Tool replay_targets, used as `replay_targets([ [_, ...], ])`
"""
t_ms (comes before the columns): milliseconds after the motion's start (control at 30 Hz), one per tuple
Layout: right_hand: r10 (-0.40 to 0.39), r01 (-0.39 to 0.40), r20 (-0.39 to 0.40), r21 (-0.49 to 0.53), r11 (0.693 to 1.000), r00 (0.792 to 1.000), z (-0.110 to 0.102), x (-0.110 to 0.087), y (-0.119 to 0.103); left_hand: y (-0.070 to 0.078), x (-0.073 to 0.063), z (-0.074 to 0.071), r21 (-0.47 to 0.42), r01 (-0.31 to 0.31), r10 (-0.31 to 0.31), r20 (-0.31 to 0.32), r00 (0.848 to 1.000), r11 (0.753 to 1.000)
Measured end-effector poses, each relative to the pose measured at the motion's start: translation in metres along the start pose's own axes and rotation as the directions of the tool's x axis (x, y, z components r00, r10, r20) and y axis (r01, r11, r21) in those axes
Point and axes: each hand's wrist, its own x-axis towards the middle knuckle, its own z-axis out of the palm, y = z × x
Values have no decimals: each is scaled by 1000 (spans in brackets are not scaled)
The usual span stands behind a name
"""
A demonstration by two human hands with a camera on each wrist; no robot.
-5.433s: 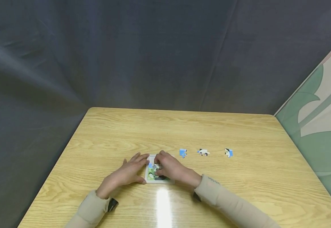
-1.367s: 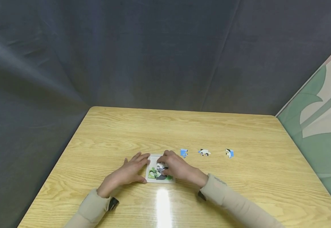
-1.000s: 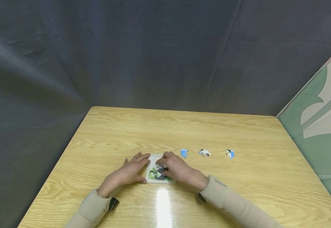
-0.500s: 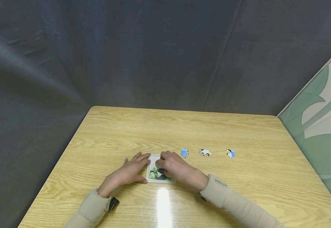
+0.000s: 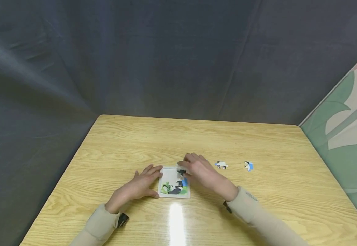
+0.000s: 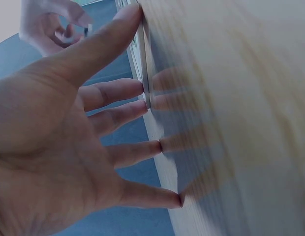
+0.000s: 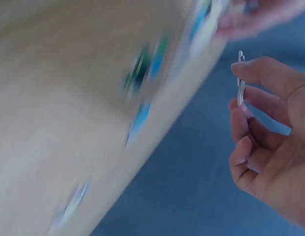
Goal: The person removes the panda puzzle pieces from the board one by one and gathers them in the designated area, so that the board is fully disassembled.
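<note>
A small white puzzle tray (image 5: 174, 196) lies on the table, with joined pieces (image 5: 174, 189) of a panda picture along its lower part. Its upper left shows bare white floor. My left hand (image 5: 140, 184) rests at the tray's left side; in the left wrist view its thumb and two fingers touch the tray edge and the others touch the table. Above the tray's upper right, my right hand (image 5: 203, 173) pinches a black-and-white puzzle piece (image 5: 182, 172) between thumb and fingers. The right wrist view shows this piece (image 7: 241, 81) edge-on, raised off the surface.
Two loose pieces, a panda-face piece (image 5: 221, 165) and a blue-and-white piece (image 5: 248, 166), lie right of the right hand. A blue piece (image 7: 140, 118) shows blurred in the right wrist view; the right hand hides its place from the head view. Dark cloth (image 5: 178, 61) hangs behind the table.
My right hand has lifted the black-and-white piece off the tray and moved up and right. Earlier, a blue piece at the tray's left was taken away. My left hand stays in place.
</note>
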Motion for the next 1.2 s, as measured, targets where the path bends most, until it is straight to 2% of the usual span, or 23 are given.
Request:
replay_targets([
  [133, 46, -45, -93, 12, 999, 995, -18, -28, 31, 2, 0, 0, 1, 3, -3, 4, 1000, 1000],
  [200, 67, -65, -107, 20, 998, 992, -25, -46, 44, 2, -1, -1, 0, 11, -11, 6, 1000, 1000],
  [367, 91, -86, -60, 91, 992, 994, -30, -88, 60, 3, -2, -2, 6, 26, -26, 11, 1000, 1000],
  [533, 68, -68, 6, 133, 989, 998, -25, -109, 62, 2, -2, -2, 0, 14, -14, 6, 1000, 1000],
  [800, 67, -73, 45, 123, 990, 997, -18, -118, 66, 2, -1, -1, -2, -6, 6, 11, 1000, 1000],
  [1000, 58, -59, 17, 115, 992, 998, -19, -117, 65, 1, 0, -1, 4, -11, 11, 14, 1000, 1000],
  [1100, 58, -55, -17, 145, 988, 998, -21, -111, 60, 1, -1, -1, 0, -11, 11, 16, 1000, 1000],
  [1200, 47, -39, -45, 168, 985, 998, -19, -97, 47, 1, -1, -1, -2, -11, 11, 16, 1000, 1000],
])
